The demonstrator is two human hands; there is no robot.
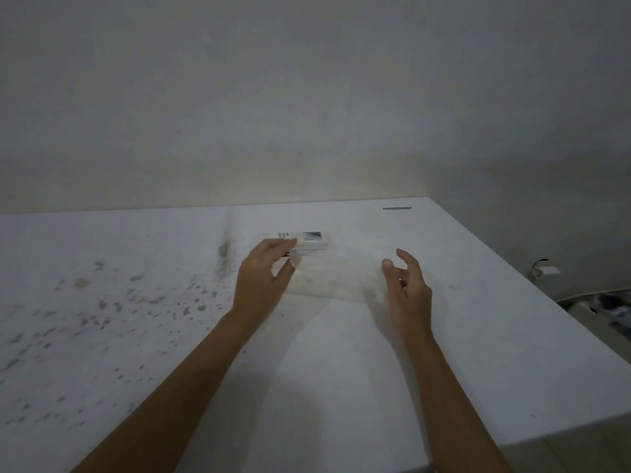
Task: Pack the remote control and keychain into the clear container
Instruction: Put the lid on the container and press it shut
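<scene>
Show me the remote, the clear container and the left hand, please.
remote (309, 240): head view, on its top face near the display.
container (336, 276): head view, on its clear middle.
left hand (261, 279): head view, on its back.

Both forearms outstretched, left hand (264, 276) and right hand (406, 288) loosely spread.

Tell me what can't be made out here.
Head view only:
- Keychain: not identifiable; a small dark bit by the left hand is too blurred to name.
- Clear container: its edges fade into the white table; whether it is open or closed, and its contents, are unclear.
- Remote control: near end covered by left fingers.
- Right hand: motion-blurred.
</scene>
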